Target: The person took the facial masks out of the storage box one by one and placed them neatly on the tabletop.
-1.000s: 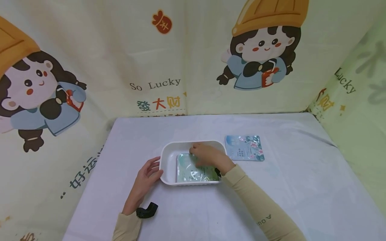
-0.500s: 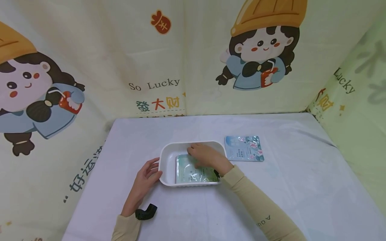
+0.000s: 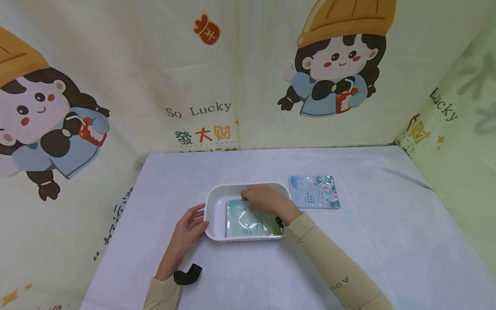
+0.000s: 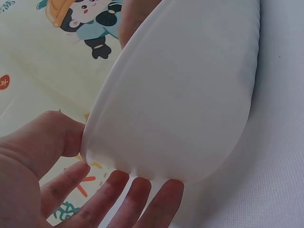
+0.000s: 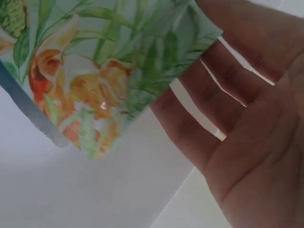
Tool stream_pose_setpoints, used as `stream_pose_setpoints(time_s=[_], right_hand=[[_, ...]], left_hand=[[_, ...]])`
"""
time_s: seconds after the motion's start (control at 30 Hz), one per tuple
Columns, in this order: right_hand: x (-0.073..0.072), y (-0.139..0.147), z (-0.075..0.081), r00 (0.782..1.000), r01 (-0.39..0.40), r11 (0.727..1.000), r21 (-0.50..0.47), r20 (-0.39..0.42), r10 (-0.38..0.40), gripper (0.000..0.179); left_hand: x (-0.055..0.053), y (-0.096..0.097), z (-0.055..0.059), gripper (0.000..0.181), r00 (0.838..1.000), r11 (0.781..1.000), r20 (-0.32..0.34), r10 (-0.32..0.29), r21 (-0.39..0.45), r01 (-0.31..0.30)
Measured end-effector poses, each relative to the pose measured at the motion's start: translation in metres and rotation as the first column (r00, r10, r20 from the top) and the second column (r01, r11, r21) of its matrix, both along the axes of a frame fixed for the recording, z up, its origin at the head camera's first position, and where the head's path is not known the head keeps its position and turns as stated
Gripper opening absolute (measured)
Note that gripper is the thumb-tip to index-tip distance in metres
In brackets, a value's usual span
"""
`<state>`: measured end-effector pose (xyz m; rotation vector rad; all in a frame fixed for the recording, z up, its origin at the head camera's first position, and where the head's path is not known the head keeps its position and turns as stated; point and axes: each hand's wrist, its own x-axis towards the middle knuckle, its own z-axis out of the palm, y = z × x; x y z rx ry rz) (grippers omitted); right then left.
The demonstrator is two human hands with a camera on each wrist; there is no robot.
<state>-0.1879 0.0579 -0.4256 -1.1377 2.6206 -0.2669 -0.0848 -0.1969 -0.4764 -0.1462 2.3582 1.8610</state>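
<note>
A white plastic tray point(image 3: 216, 215) stands on the table, with a pale green, shiny face mask packet point(image 3: 248, 224) lying in it. My right hand point(image 3: 267, 201) reaches into the tray and grips the packet at its far edge. In the right wrist view, the fingers point(image 5: 185, 126) pass behind a packet printed with orange flowers and green leaves; the thumb's hold is hidden. Outside the tray's left end is my left hand point(image 3: 187, 226). Its thumb touches the rim and its spread fingertips point(image 4: 164, 194) rest against the outer wall.
A blue face mask packet with pink flowers point(image 3: 314, 191) lies flat just right of the tray. White cloth covers the table point(image 3: 372, 241). Behind and beside it hang cream curtains point(image 3: 263, 125) with cartoon prints.
My right hand's thumb side has shifted slightly back from over the green packet, showing a little more of it. The left hand and the tray stay where they were.
</note>
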Motion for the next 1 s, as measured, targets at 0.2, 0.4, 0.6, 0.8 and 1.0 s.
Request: stream_pose_setpoints(time_s=[0.2,0.4,0.6,0.8,1.0], right_hand=[[-0.003,0.003,0.002,0.999,0.010,0.997,-0.073,0.033,-0.007,0.011],[-0.002,0.005,0.008,0.997,-0.022,0.992,-0.123,0.066,0.030,0.014],[-0.001,0.008,0.016,0.996,0.015,0.992,-0.126,0.094,-0.003,0.017],[0.002,0.012,0.025,0.994,0.011,0.989,-0.145,0.110,0.005,0.021],[0.003,0.019,0.034,0.996,0.004,0.985,-0.175,0.091,0.012,0.019]], left_hand=[[0.000,0.001,0.003,0.054,1.000,1.000,-0.001,0.000,0.009,0.000],[0.001,0.001,0.002,0.054,1.000,1.000,0.008,0.003,-0.014,-0.003],[0.001,0.000,0.000,0.054,1.000,1.000,0.017,0.009,-0.003,-0.009],[0.004,0.001,0.000,0.053,1.000,1.000,0.008,0.007,0.001,-0.007],[0.003,0.001,0.000,0.053,1.000,1.000,-0.001,0.006,0.001,-0.006]])
